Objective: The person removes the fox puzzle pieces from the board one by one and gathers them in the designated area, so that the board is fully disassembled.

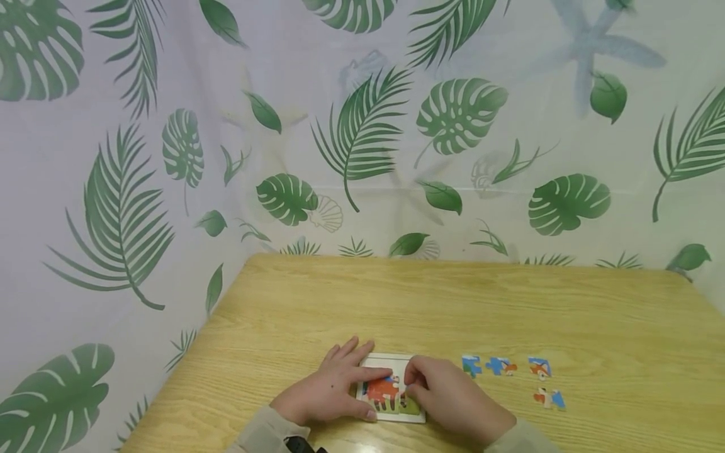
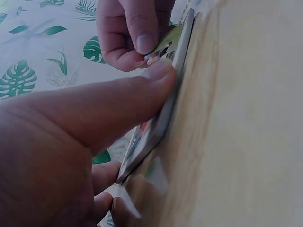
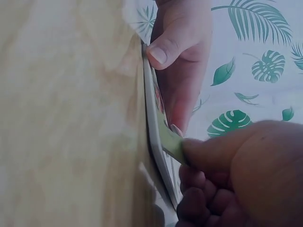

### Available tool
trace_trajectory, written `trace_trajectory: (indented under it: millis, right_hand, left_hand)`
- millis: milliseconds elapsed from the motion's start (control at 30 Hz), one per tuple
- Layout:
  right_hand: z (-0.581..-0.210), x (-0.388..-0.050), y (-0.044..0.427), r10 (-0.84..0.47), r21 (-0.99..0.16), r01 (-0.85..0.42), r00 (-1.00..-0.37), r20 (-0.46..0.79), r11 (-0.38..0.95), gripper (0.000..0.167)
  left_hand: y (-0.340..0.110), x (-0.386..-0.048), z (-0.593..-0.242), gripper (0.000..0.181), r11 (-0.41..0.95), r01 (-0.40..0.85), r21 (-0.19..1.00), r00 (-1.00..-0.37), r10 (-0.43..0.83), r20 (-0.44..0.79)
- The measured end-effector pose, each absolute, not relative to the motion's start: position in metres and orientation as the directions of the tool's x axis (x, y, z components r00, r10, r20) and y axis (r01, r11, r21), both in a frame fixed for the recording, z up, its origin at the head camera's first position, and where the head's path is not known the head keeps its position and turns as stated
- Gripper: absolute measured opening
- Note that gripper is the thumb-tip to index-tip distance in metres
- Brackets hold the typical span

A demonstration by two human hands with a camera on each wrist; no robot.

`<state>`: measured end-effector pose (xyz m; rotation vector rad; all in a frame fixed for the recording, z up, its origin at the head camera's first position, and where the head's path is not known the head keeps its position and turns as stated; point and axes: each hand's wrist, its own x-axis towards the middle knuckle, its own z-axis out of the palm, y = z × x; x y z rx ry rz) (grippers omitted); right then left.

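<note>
A small jigsaw board (image 1: 392,357) with a white rim lies on the table in the head view. Inside it are joined pieces with a red picture (image 1: 381,394). My left hand (image 1: 334,391) rests on the board's left side, fingers spread, its thumb at the near edge. Over the right side, my right hand (image 1: 450,396) pinches a puzzle piece between thumb and curled fingers. The right wrist view shows this green puzzle piece (image 3: 173,144) tilted against the board. The right fingers partly hide the piece in the head view.
Loose puzzle pieces lie right of the board: one blue and green (image 1: 471,364), one mostly blue (image 1: 501,366), and two with a fox-like picture (image 1: 540,367). The wooden table (image 1: 340,296) meets a leaf-patterned curtain (image 1: 396,220) at the back.
</note>
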<state>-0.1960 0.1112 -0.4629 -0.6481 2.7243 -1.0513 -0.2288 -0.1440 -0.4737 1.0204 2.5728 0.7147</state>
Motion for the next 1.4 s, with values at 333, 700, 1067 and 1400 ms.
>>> trace_trajectory:
  millis: [333, 700, 1067, 1400]
  right_hand:
    - [-0.458, -0.197, 0.109, -0.375, -0.707, -0.248, -0.927, -0.025, 0.662, 0.01]
    - [-0.459, -0.198, 0.112, -0.386, -0.705, -0.244, -0.921, -0.045, 0.665, 0.01]
    - [-0.461, -0.197, 0.108, -0.385, -0.682, -0.259, -0.922, -0.035, 0.684, 0.011]
    - [-0.465, -0.195, 0.1, -0.366, -0.617, -0.286, -0.931, -0.005, 0.733, 0.014]
  left_hand:
    - [-0.143, -0.232, -0.476, 0.084, 0.642, 0.543, 0.541, -0.726, 0.683, -0.083]
    - [-0.14, -0.231, -0.471, 0.089, 0.641, 0.511, 0.573, -0.727, 0.678, -0.11]
    - [-0.141, -0.231, -0.474, 0.091, 0.643, 0.505, 0.575, -0.731, 0.673, -0.11]
    - [-0.142, -0.23, -0.475, 0.082, 0.633, 0.536, 0.559, -0.725, 0.685, -0.08]
